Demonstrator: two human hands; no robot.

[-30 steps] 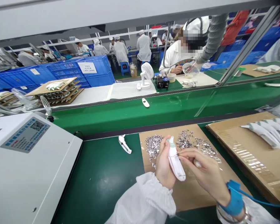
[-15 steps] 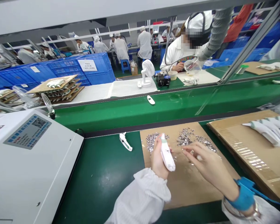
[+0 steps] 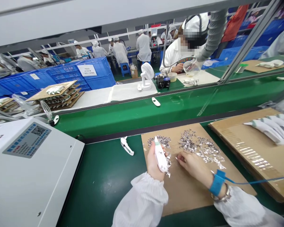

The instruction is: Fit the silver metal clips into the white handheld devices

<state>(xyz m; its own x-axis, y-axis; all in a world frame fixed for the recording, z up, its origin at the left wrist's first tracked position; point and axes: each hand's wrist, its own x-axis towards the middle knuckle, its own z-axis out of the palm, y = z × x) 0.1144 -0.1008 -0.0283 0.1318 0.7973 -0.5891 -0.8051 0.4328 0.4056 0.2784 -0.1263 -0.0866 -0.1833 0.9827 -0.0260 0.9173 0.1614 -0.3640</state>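
Left hand (image 3: 153, 165) wraps the white handheld unit (image 3: 161, 159) over the cardboard sheet (image 3: 186, 192), nozzle away and broad face up, likely to keep that face reachable; right hand (image 3: 195, 165) is just beside it, wrist low, fingers bent inward, thumb and index pinched, apparently on a small shiny piece (image 3: 176, 158), too tiny to confirm. Loose metal bits (image 3: 190, 140) lie just beyond, probably spread for easy picking, with a white shell (image 3: 127, 147) on the bench left of the sheet and similar units (image 3: 269, 130) side by side on the right-hand board (image 3: 241, 138).
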